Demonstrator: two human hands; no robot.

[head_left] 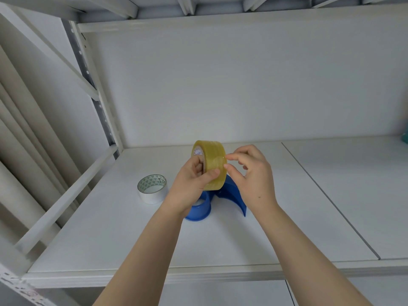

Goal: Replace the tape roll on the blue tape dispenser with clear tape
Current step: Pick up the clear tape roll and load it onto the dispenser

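My left hand (189,182) holds a yellowish clear tape roll (212,157) upright above the shelf, fingers through its core and thumb on its outer face. My right hand (249,173) touches the roll's right edge with thumb and fingertips, pinching at the tape surface. Below the hands the blue tape dispenser (234,195) lies on the white shelf (110,228); its round blue hub (201,210) shows in front, partly hidden by my left wrist. A white tape roll (152,191) with a green triangle pattern inside its core lies flat to the left.
The shelf has a white back wall and a perforated metal upright (97,102) at the left. A diagonal white rail (66,199) runs along the left edge. A seam (326,195) splits the shelf board on the right. Something teal (405,138) peeks in at the far right edge.
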